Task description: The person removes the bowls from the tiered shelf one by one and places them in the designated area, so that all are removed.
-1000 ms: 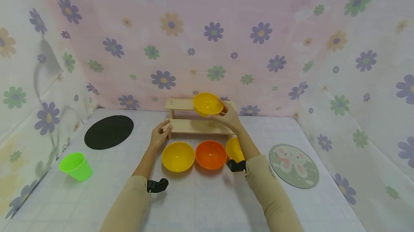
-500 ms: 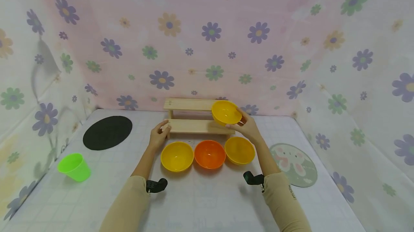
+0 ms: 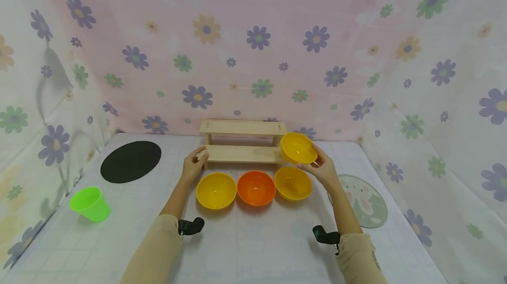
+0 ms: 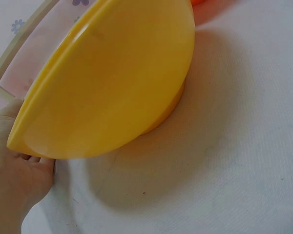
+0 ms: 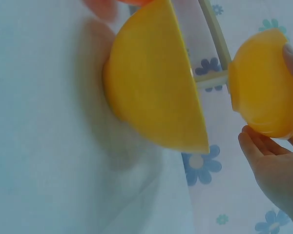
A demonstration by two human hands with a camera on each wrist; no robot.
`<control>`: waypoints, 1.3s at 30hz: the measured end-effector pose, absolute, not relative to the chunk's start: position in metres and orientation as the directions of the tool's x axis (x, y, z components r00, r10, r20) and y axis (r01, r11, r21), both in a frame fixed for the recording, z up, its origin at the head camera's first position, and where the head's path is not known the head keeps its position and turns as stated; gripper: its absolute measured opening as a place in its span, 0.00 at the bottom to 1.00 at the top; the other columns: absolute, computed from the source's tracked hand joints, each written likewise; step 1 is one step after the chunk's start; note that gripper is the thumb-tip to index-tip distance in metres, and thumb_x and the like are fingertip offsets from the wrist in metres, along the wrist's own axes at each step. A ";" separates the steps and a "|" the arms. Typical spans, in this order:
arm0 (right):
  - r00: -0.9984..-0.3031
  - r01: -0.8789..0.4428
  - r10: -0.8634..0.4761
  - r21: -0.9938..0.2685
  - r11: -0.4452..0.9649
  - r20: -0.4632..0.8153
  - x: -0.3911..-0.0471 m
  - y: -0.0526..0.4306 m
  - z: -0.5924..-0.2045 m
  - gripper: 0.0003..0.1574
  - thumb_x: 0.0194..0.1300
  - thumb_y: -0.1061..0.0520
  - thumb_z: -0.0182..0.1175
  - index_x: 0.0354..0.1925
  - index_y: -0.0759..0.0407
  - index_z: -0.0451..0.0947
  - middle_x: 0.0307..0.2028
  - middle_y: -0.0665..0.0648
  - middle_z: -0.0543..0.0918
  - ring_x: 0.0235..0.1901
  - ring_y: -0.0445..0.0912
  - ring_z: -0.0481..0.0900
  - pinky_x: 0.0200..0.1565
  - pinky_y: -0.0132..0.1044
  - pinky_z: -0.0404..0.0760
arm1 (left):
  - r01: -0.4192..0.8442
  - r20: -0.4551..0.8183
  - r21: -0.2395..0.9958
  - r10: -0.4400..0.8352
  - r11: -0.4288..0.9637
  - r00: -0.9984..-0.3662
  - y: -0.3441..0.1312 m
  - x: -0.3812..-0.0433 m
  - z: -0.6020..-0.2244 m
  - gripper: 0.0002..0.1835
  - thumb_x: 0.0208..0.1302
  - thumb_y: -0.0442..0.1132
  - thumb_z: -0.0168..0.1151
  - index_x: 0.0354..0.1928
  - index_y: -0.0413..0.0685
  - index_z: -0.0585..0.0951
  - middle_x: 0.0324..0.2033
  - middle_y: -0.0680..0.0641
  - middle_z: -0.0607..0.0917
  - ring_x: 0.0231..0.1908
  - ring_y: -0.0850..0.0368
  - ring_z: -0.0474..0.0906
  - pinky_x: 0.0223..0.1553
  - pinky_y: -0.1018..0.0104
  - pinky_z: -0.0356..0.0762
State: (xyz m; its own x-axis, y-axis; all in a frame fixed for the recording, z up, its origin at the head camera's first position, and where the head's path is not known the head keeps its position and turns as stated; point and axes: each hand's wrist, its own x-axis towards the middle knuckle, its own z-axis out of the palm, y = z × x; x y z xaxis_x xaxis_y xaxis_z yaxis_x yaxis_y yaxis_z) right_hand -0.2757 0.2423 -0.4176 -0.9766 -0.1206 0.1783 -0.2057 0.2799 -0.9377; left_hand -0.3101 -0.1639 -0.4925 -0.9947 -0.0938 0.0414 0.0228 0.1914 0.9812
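Note:
My right hand [image 3: 322, 171] holds a yellow bowl [image 3: 299, 148] by its right side, thumb at the near side and fingers beneath and behind. This bowl is raised at the right end of a two-step wooden shelf [image 3: 241, 154]; the right wrist view also shows the held bowl [image 5: 266, 83]. My left hand [image 3: 193, 167] grips the left end of the shelf's lower step. In front of the shelf stand a yellow bowl [image 3: 216, 191], an orange bowl [image 3: 256, 188] and another yellow bowl [image 3: 293, 183], side by side. The left yellow bowl [image 4: 112, 83] fills much of the left wrist view.
A bright green cup [image 3: 91, 204] lies tilted at the left, with a black round mat [image 3: 130, 162] behind it. On the right is a grey-green rabbit mat [image 3: 366, 202], partly behind my right forearm. A flowered curtain [image 3: 237, 55] closes off the back and sides.
My right hand has carried the yellow bowl from over the shelf's top step rightward and down to the shelf's right end. The left hand keeps its place on the shelf.

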 end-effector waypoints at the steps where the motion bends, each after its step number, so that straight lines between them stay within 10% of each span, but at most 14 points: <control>1: -0.978 -0.201 -0.118 -0.939 0.278 0.175 -0.271 0.243 -0.415 0.53 0.57 0.61 0.67 0.72 0.64 0.48 0.69 0.66 0.58 0.63 0.60 0.64 0.58 0.36 0.68 | 0.022 0.041 0.981 -0.094 0.192 -0.995 -0.164 -0.310 -0.492 0.26 0.70 0.46 0.53 0.66 0.44 0.67 0.70 0.40 0.58 0.67 0.40 0.53 0.64 0.48 0.57; 15: -0.986 -0.168 -0.075 -0.921 0.352 0.151 -0.244 0.269 -0.430 0.53 0.58 0.60 0.66 0.72 0.65 0.46 0.70 0.66 0.54 0.65 0.60 0.61 0.56 0.30 0.68 | 0.026 0.041 0.982 -0.079 0.189 -0.996 -0.165 -0.309 -0.490 0.26 0.70 0.45 0.52 0.66 0.44 0.66 0.68 0.39 0.60 0.67 0.44 0.54 0.66 0.52 0.54; 25: -0.997 -0.074 0.008 -0.942 0.329 0.081 -0.237 0.274 -0.427 0.55 0.58 0.60 0.66 0.72 0.68 0.43 0.70 0.69 0.52 0.65 0.62 0.58 0.62 0.52 0.60 | 0.008 0.027 0.978 -0.089 0.208 -0.996 -0.164 -0.308 -0.491 0.27 0.70 0.47 0.52 0.67 0.44 0.65 0.68 0.39 0.61 0.56 0.44 0.63 0.55 0.56 0.68; 32: -0.995 -0.027 0.085 -0.934 0.355 0.060 -0.249 0.284 -0.446 0.56 0.59 0.53 0.66 0.72 0.65 0.43 0.70 0.67 0.53 0.64 0.60 0.61 0.62 0.48 0.62 | -0.014 -0.004 0.990 -0.073 0.142 -0.997 -0.161 -0.296 -0.470 0.26 0.69 0.40 0.53 0.66 0.39 0.66 0.69 0.37 0.58 0.60 0.43 0.59 0.58 0.53 0.64; 39: -0.992 0.006 0.118 -0.920 0.393 0.044 -0.261 0.292 -0.467 0.56 0.59 0.53 0.66 0.72 0.66 0.43 0.70 0.67 0.53 0.62 0.59 0.63 0.61 0.47 0.64 | -0.009 0.008 0.984 -0.095 0.176 -0.995 -0.158 -0.291 -0.460 0.25 0.69 0.38 0.54 0.65 0.37 0.66 0.56 0.29 0.71 0.37 0.53 0.66 0.34 0.73 0.68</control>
State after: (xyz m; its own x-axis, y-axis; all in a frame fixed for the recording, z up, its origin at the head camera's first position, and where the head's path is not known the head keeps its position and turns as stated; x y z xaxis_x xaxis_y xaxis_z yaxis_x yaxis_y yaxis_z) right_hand -0.2613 0.2916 -0.4667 -0.9920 0.1179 0.0443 0.0056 0.3928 -0.9196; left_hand -0.2912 -0.1584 -0.4604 -0.9955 -0.0949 0.0081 -0.0088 0.1761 0.9843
